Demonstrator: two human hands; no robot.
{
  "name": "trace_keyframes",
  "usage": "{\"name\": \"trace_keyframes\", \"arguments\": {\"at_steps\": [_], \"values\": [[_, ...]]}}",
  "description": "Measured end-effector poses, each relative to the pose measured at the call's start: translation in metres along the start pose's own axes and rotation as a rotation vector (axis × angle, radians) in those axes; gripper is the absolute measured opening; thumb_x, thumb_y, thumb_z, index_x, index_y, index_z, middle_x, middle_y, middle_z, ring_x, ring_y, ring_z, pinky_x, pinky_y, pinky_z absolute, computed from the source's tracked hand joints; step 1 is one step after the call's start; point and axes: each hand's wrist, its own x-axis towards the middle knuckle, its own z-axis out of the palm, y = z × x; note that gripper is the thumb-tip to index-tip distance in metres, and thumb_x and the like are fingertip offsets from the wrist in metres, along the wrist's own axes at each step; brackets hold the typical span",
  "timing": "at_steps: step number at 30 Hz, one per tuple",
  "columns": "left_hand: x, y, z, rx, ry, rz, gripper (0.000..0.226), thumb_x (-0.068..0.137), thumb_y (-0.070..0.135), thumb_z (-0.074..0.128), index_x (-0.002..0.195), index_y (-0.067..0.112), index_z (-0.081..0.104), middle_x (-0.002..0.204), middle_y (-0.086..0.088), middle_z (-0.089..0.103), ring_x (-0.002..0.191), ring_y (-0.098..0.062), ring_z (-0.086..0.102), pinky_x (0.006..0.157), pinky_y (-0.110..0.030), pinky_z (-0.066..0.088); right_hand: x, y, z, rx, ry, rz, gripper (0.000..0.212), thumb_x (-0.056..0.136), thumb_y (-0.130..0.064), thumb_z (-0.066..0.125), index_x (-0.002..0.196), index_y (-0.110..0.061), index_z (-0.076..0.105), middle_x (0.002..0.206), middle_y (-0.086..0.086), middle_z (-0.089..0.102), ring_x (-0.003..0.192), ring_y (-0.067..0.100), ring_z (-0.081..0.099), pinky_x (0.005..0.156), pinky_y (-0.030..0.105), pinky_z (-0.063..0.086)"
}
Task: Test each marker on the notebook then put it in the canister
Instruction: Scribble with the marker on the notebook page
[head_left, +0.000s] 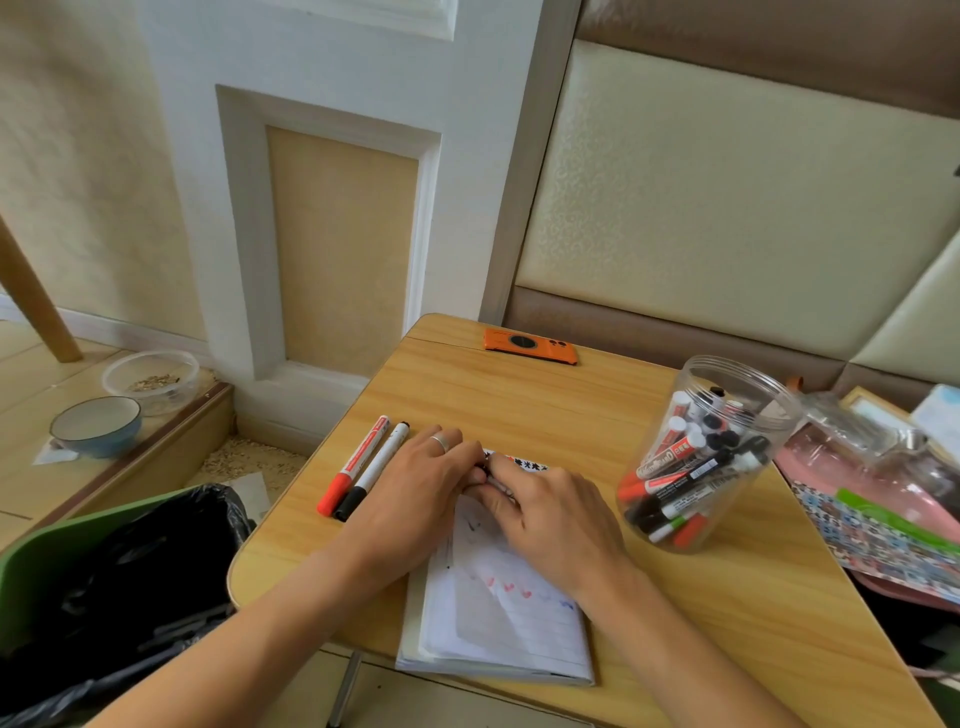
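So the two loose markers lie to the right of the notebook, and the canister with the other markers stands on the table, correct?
Not quite. The head view shows the two loose markers lying to the left of the notebook, beside the left hand. The rest holds: the canister with the other markers stands on the table, to the right of the notebook.

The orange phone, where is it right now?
In the head view, the orange phone lies flat at the far edge of the wooden table, beyond both hands and left of the clear canister.

Canister (701, 457) flanks the notebook (498, 613) right, two markers (363, 467) left.
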Motion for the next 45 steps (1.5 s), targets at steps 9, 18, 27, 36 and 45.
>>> {"name": "trace_keyframes", "arguments": {"at_steps": [9, 18, 27, 36, 45], "values": [[-0.009, -0.009, 0.006, 0.193, -0.089, -0.055, 0.015, 0.092, 0.043, 0.049, 0.090, 0.028, 0.051, 0.102, 0.009, 0.047, 0.092, -0.014, 0.042, 0.081, -0.028, 0.033, 0.003, 0.010, 0.000, 0.132, 0.025, 0.286, 0.005, 0.105, -0.025, 0.037, 0.102, -0.022, 0.036, 0.074, -0.001, 0.052, 0.063, 0.023, 0.053, 0.052, 0.037, 0.033], [-0.006, -0.001, 0.001, 0.095, -0.348, 0.098, 0.041, 0.090, 0.009, 0.050, 0.122, 0.036, 0.050, 0.138, 0.011, 0.047, 0.127, -0.012, 0.042, 0.106, -0.032, 0.035, 0.011, 0.031, -0.004, 0.686, 0.207, 0.464, 0.018, 0.102, -0.013, 0.059, 0.103, -0.030, 0.054, 0.091, 0.004, 0.067, 0.054, 0.016, 0.064, 0.054, 0.035, 0.056], [-0.002, 0.003, -0.002, 0.085, -0.480, 0.127, 0.057, 0.094, 0.022, 0.034, 0.142, 0.050, 0.045, 0.144, 0.012, 0.044, 0.133, -0.010, 0.035, 0.110, -0.036, 0.030, 0.018, 0.037, -0.004, 1.301, 0.169, 0.678, 0.019, 0.102, -0.006, 0.058, 0.115, -0.015, 0.068, 0.083, 0.009, 0.067, 0.054, 0.015, 0.054, 0.048, 0.026, 0.047], [-0.014, 0.013, 0.006, 0.120, -0.437, 0.106, 0.048, 0.097, 0.067, 0.034, 0.142, 0.051, 0.034, 0.142, 0.009, 0.035, 0.137, -0.011, 0.028, 0.115, -0.042, 0.022, 0.023, 0.032, 0.002, 1.155, 0.162, 0.744, 0.006, 0.099, -0.014, 0.059, 0.103, -0.010, 0.062, 0.070, 0.010, 0.062, 0.050, 0.021, 0.054, 0.041, 0.026, 0.034], [-0.014, 0.012, 0.004, 0.118, -0.486, 0.144, 0.048, 0.100, 0.064, 0.031, 0.147, 0.053, 0.032, 0.154, 0.019, 0.032, 0.136, -0.012, 0.027, 0.113, -0.046, 0.022, 0.024, 0.039, 0.012, 0.967, 0.122, 0.738, 0.015, 0.095, -0.018, 0.068, 0.088, -0.011, 0.057, 0.060, 0.007, 0.062, 0.039, 0.025, 0.055, 0.037, 0.025, 0.040]]}}
